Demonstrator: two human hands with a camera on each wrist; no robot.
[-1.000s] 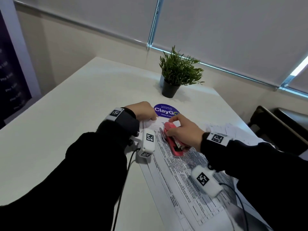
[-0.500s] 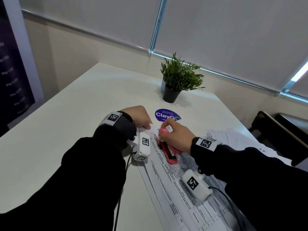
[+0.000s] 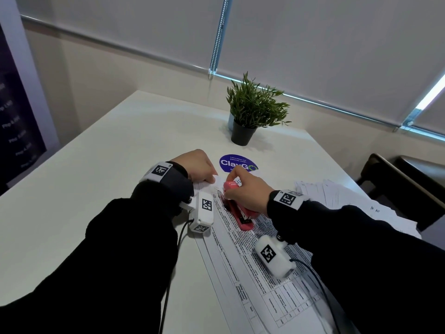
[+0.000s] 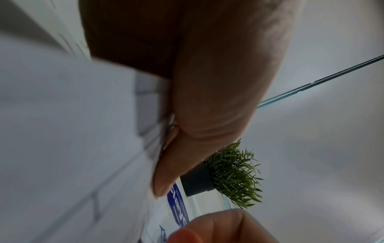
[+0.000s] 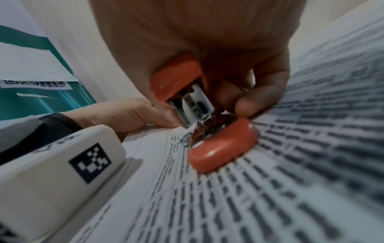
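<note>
A red stapler lies on a printed paper form on the white table. My right hand grips the stapler with fingers curled round it; in the right wrist view the stapler stands with its top lifted off its base and its metal inside showing. My left hand pinches the top left corner of the form, where a small white slip lies. In the left wrist view the left hand's thumb presses on the paper.
A small potted plant in a black pot stands at the far side of the table, with a round blue sticker in front of it. More loose sheets lie at the right. Dark chairs stand past the table's right edge.
My right hand has shifted the stapler toward the form's top left corner, closer to my left hand. The left hand keeps its hold on the corner.
</note>
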